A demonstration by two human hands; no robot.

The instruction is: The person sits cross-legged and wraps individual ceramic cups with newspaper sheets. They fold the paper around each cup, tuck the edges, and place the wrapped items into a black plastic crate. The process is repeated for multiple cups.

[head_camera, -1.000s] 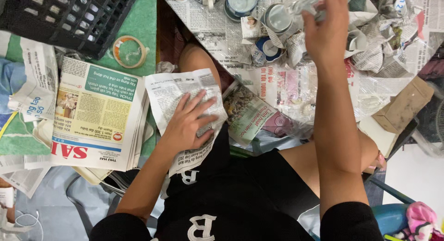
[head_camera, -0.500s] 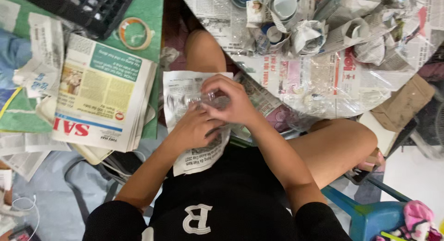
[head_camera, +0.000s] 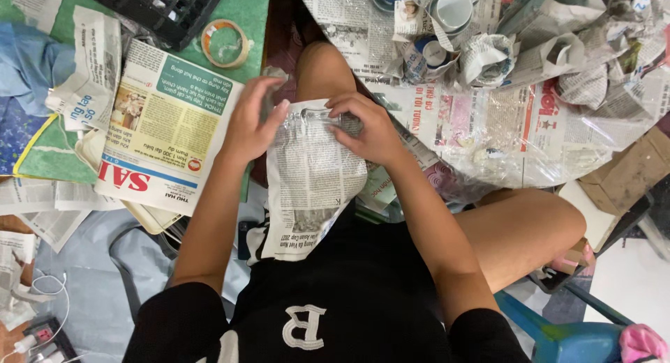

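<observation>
Newspaper sheet, one, lay on your lap at the centre of the frame, its long axis running from your waist up toward your raised knee, its upper end bunched over a clear glass. Only a rim and a glint of the glass showed through the paper, so its exact lie could not be told.

Spread of newspaper under clear plastic filled the upper right, well apart from the sheet.

Folded newspaper with a yellow page and red heading lay at centre left, just beside your left forearm.

Black crate, partly cut off, stood at the upper left edge.

Wrapped bundles and open cups were clustered at the top right, beyond the knee.

Left hand was at the sheet's upper left edge, fingers spread fairly wide and curled over the paper, pressing it against the glass.

Right hand was at the upper right, fingers bent close together and pinching the paper at the glass rim. Both hands met the bundle at its far end, the right slightly nearer the glass.

Roll of tape lay in the upper left, beside the crate and clear of both hands.
</observation>
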